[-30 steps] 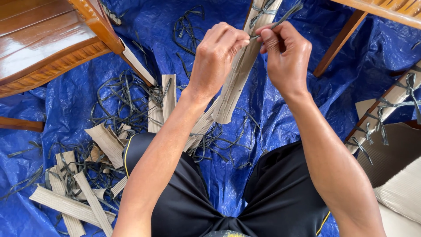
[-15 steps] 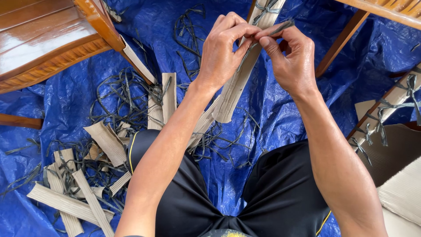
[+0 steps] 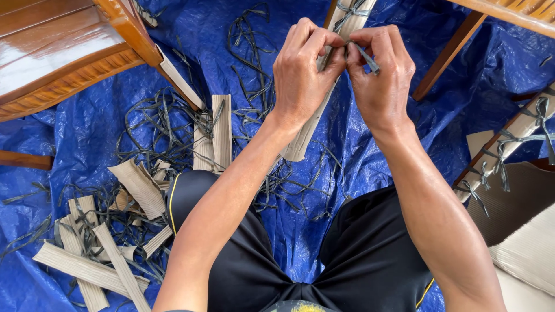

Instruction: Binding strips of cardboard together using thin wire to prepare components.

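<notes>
Hands drawn closer over the cardboard strip (image 3: 306,130)
Left hand (image 3: 300,75) and right hand (image 3: 381,78) now fingertip to fingertip, pinching shut on dark strap (image 3: 365,58) above blue tarp (image 3: 370,162).

I am sitting in black shorts (image 3: 370,260) piped yellow on a bright blue tarp (image 3: 393,144), tan ribbed cardboard strips (image 3: 87,268) and dark grey straps (image 3: 156,124) lying beside glossy reddish-brown wooden furniture (image 3: 52,52).

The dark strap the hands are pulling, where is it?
In the head view, the dark strap sits top centre, pinched between the left hand and right hand, against the cardboard strip above the blue tarp.
</notes>
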